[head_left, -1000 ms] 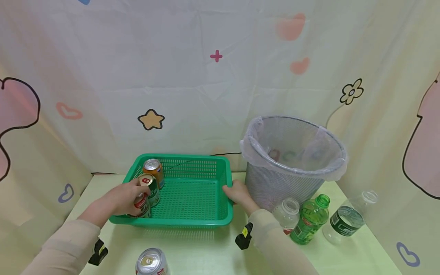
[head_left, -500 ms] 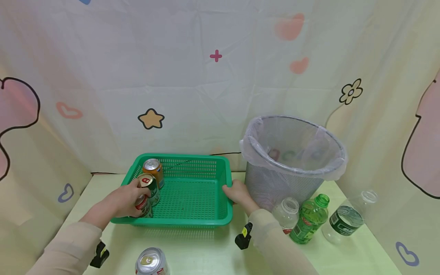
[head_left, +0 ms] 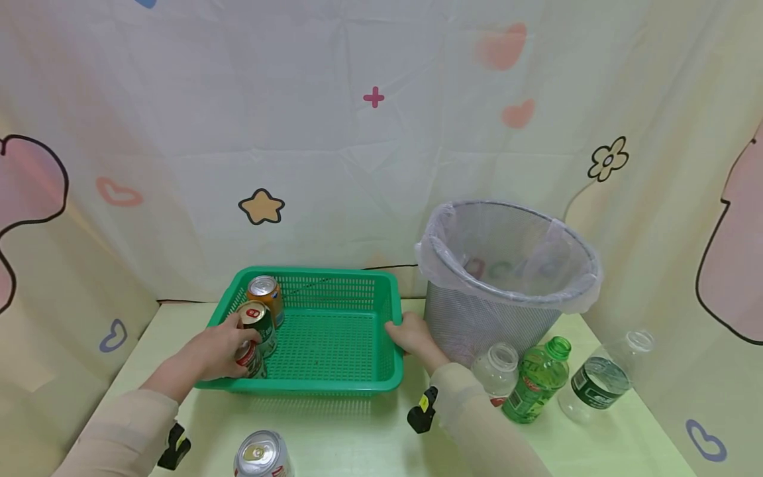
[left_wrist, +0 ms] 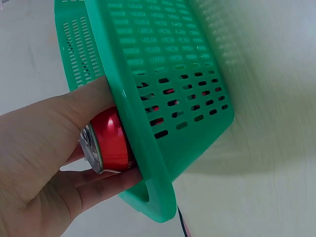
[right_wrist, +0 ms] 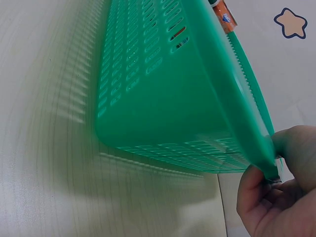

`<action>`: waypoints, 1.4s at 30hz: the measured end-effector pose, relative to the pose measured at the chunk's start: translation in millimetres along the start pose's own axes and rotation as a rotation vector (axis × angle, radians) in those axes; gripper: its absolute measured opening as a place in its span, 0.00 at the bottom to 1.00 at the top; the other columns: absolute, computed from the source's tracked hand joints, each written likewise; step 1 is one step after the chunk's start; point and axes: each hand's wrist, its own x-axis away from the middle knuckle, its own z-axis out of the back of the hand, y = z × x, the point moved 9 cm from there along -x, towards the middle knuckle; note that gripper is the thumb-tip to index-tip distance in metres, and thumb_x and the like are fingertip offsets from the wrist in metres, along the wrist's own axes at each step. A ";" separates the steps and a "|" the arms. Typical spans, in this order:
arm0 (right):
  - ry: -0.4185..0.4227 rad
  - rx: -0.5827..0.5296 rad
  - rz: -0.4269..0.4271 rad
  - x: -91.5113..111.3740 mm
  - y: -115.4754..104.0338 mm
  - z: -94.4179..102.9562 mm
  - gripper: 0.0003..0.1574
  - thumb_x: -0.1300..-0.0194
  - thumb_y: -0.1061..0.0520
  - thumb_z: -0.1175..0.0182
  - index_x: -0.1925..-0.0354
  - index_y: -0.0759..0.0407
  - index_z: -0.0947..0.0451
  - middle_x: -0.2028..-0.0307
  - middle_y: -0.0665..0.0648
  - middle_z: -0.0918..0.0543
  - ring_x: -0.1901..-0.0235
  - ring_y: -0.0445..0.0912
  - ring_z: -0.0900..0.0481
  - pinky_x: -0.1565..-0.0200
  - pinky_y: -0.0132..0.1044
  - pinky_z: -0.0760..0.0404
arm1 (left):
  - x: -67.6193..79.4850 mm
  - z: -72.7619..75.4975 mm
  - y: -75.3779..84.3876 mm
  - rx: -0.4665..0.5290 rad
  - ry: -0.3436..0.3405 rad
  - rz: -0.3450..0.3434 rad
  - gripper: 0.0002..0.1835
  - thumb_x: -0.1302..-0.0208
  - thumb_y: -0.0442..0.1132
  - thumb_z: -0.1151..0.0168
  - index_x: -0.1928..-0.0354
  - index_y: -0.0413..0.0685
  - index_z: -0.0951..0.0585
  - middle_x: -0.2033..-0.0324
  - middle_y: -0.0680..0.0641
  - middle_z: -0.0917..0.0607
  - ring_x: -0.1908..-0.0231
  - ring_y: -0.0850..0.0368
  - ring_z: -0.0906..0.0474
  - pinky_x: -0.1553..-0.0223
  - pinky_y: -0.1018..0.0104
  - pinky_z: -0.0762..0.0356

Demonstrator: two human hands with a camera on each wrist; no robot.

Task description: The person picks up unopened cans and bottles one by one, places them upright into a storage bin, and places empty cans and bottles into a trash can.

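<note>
Left hand (head_left: pixel 217 348) reaches over the side of the green basket (head_left: pixel 316 386) and grips a red can (head_left: pixel 252 361) near its front-left corner, green can (head_left: pixel 263 328) and orange can (head_left: pixel 271 299) lined up behind, label writing apparently too small to read, open slotted floor (head_left: pixel 328 344) running rightward to the rim (head_left: pixel 398 361) the right hand (head_left: pixel 413 333) pinches.

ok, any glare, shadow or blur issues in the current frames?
Head: soft shadow on the table in front of the green basket, shine on the lid of the silver can; left wrist: soft shadow beside the basket, print on the red can too faint to read; right wrist: slot-patterned light and shadow on the table; no heavy blur in any view.
</note>
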 end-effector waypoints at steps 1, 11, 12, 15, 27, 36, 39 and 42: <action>-0.001 0.000 -0.002 0.0 0.4 -0.2 0.15 0.37 0.53 0.49 0.66 0.66 0.27 0.75 0.58 0.22 0.80 0.45 0.23 0.81 0.35 0.22 | 0.2 -0.5 0.2 -0.001 -0.001 0.002 0.24 0.61 0.41 0.24 0.57 0.48 0.20 0.61 0.40 0.30 0.71 0.56 0.29 0.73 0.63 0.26; -0.007 -0.006 -0.007 0.7 0.9 -0.9 0.16 0.36 0.53 0.50 0.64 0.66 0.26 0.75 0.58 0.22 0.79 0.46 0.23 0.79 0.36 0.22 | 1.2 -2.4 -2.1 0.000 -0.022 0.051 0.28 0.62 0.43 0.24 0.54 0.48 0.21 0.62 0.39 0.30 0.70 0.53 0.28 0.72 0.59 0.25; -0.008 -0.007 -0.006 1.0 0.8 -0.9 0.15 0.36 0.53 0.50 0.65 0.66 0.26 0.75 0.58 0.22 0.79 0.46 0.23 0.79 0.36 0.22 | 1.3 -2.7 -2.3 -0.002 -0.025 0.054 0.28 0.62 0.43 0.24 0.53 0.48 0.21 0.62 0.39 0.30 0.70 0.53 0.28 0.72 0.59 0.25; -0.008 -0.010 -0.006 1.1 0.6 -0.9 0.15 0.37 0.53 0.50 0.65 0.66 0.26 0.75 0.58 0.22 0.79 0.45 0.23 0.79 0.36 0.22 | 1.8 -2.5 -2.0 -0.004 -0.031 0.059 0.29 0.61 0.43 0.24 0.53 0.47 0.22 0.61 0.38 0.30 0.71 0.53 0.28 0.72 0.58 0.25; -0.009 -0.025 -0.005 0.9 0.1 -1.3 0.15 0.36 0.53 0.50 0.64 0.66 0.27 0.74 0.58 0.22 0.79 0.46 0.23 0.78 0.36 0.21 | 3.4 1.1 -2.6 0.003 -0.041 0.084 0.28 0.59 0.42 0.26 0.52 0.46 0.22 0.56 0.33 0.28 0.67 0.49 0.25 0.69 0.56 0.23; -0.004 -0.023 -0.006 0.7 -0.1 -1.2 0.15 0.37 0.53 0.50 0.66 0.66 0.27 0.75 0.58 0.22 0.79 0.46 0.23 0.75 0.41 0.19 | 4.9 12.7 -1.8 -0.004 -0.015 0.073 0.23 0.58 0.40 0.26 0.56 0.48 0.21 0.61 0.37 0.27 0.66 0.47 0.25 0.69 0.55 0.23; -0.001 -0.023 -0.003 0.6 -0.2 -1.0 0.15 0.37 0.54 0.50 0.66 0.66 0.27 0.75 0.58 0.22 0.79 0.46 0.23 0.75 0.42 0.19 | 4.2 15.0 -1.8 0.000 -0.013 0.071 0.22 0.58 0.39 0.26 0.57 0.48 0.20 0.62 0.38 0.26 0.66 0.46 0.25 0.69 0.54 0.22; -0.006 -0.022 -0.003 0.5 0.2 -2.1 0.15 0.36 0.54 0.50 0.65 0.66 0.27 0.75 0.59 0.22 0.79 0.46 0.22 0.74 0.42 0.18 | 4.0 14.0 -3.0 0.005 -0.017 0.076 0.21 0.57 0.38 0.27 0.57 0.48 0.20 0.61 0.38 0.25 0.65 0.46 0.24 0.68 0.54 0.22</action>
